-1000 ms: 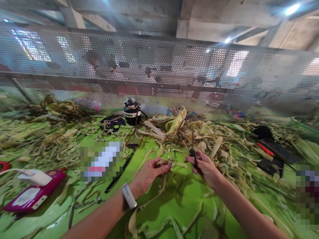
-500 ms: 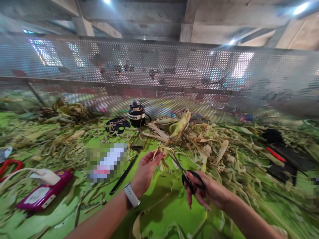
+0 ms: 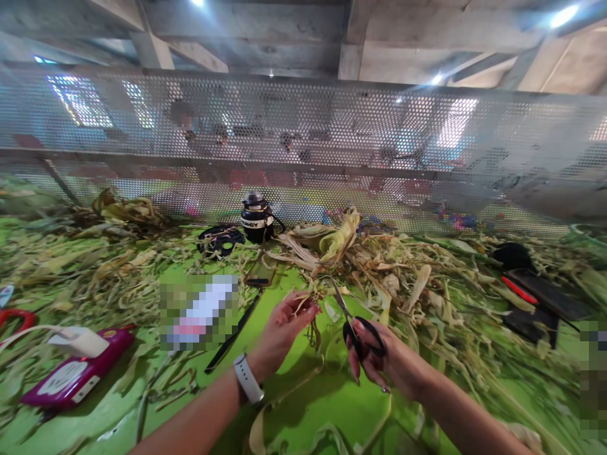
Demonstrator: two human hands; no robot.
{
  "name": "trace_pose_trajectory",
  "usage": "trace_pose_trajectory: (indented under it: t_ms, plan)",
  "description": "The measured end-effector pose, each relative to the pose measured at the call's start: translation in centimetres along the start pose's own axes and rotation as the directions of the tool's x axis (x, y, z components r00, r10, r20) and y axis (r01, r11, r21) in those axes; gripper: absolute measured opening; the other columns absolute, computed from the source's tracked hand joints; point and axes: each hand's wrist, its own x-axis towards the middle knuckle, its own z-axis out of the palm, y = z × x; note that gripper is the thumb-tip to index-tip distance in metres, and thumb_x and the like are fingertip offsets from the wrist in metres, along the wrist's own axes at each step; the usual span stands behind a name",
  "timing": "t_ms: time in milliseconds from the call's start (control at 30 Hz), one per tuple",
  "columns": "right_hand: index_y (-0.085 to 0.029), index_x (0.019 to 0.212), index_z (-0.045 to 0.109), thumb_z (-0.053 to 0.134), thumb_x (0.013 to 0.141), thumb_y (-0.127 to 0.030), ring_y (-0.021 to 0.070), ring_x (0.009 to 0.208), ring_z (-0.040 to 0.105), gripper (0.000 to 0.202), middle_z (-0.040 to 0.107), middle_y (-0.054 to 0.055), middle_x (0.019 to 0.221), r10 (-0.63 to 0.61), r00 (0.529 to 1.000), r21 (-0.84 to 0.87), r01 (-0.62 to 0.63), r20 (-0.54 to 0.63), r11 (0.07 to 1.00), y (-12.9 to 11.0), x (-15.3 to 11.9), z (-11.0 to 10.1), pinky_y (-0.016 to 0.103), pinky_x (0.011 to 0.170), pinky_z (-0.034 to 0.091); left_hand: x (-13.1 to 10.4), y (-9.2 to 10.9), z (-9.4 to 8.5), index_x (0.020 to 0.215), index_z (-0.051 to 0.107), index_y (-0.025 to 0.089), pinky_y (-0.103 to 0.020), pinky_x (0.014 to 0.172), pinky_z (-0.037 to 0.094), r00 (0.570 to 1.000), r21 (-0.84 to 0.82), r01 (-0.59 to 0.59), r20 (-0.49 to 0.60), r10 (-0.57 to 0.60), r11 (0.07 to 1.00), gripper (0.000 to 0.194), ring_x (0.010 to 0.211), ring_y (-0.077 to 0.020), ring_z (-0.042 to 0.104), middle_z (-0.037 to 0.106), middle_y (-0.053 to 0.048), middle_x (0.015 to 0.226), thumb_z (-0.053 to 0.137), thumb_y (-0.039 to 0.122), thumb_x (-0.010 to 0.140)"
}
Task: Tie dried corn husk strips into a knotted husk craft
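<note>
My left hand [image 3: 284, 322], with a white band on its wrist, pinches a small bunch of dried husk strips [image 3: 312, 325] above the green table [image 3: 303, 404]. The strips hang below my fingertips. To its right, my right hand [image 3: 374, 354] is closed around the black handles of a pair of scissors [image 3: 348, 313]. The blades point up and left, just right of the bunch, apart from my left fingers. A heap of dry corn husks [image 3: 332, 243] lies beyond both hands.
A black jar [image 3: 257, 218] stands near the perforated metal screen [image 3: 303, 126]. A magenta power bank [image 3: 80, 373] with a white plug and a blurred-out phone [image 3: 202, 313] lie left. Red-handled scissors [image 3: 19, 319] are far left. Black items [image 3: 533, 316] lie right. People sit behind the screen.
The scissor blades have moved away from the husk bunch and now point more steeply upward. My left hand has shifted slightly right, and the view has turned a little.
</note>
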Motion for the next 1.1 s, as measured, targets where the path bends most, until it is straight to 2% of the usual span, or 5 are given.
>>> trace_pose_trajectory:
  t_ms: [400,633,800,967,1100]
  plan:
    - [-0.017,0.078,0.045,0.050,0.082,-0.059,0.0030,0.030,0.040,0.042,0.064,-0.001,0.057,0.012,1.000,-0.066,-0.013,-0.010,0.998,0.0,-0.1,0.2,0.014,0.031,0.027,-0.2,0.3,0.4,0.086,0.064,0.019,-0.029,0.078,0.045,1.000,0.016,0.012,-0.014,-0.012,1.000,0.034,0.081,-0.0161,0.059,0.066,0.000,0.082,0.079,0.034,0.059]
    - [-0.018,0.073,0.044,0.057,0.076,-0.059,-0.0005,0.023,0.024,0.043,0.055,-0.006,0.044,0.019,0.997,-0.039,-0.022,-0.070,0.999,0.3,0.5,0.2,0.012,0.024,0.012,-0.2,0.5,0.4,0.086,0.064,0.019,-0.027,0.076,0.045,1.000,-0.011,0.015,-0.012,-0.015,1.000,0.035,0.078,-0.0139,0.058,0.066,0.001,0.080,0.080,0.032,0.058]
    - [-0.018,0.073,0.043,0.059,0.076,-0.057,-0.0010,0.021,0.022,0.042,0.057,-0.006,0.044,-0.005,0.996,-0.047,0.000,-0.094,0.999,0.2,0.6,0.0,0.012,0.023,0.010,0.3,0.4,-0.1,0.084,0.068,0.020,-0.024,0.078,0.044,1.000,-0.030,0.001,0.013,0.000,1.000,0.026,0.079,-0.0129,0.058,0.068,0.000,0.084,0.078,0.030,0.062]
    - [-0.016,0.077,0.047,0.053,0.079,-0.059,0.0008,0.024,0.031,0.043,0.062,-0.001,0.051,0.003,0.994,0.017,-0.005,0.110,1.000,0.0,-0.2,0.0,0.013,0.025,0.018,0.8,0.3,-0.3,0.081,0.071,0.019,-0.023,0.068,0.045,1.000,-0.141,0.028,0.004,-0.027,0.990,0.025,0.072,-0.0121,0.059,0.069,-0.002,0.082,0.080,0.029,0.060]
    - [-0.015,0.079,0.047,0.050,0.084,-0.054,0.0010,0.026,0.037,0.040,0.064,0.001,0.058,0.061,0.970,-0.100,-0.038,0.235,0.994,0.1,-0.7,0.5,0.013,0.028,0.020,0.9,0.3,-0.2,0.080,0.072,0.018,-0.020,0.064,0.045,0.999,-0.191,0.020,-0.030,-0.026,0.981,0.025,0.068,-0.0102,0.058,0.070,-0.001,0.078,0.081,0.025,0.058]
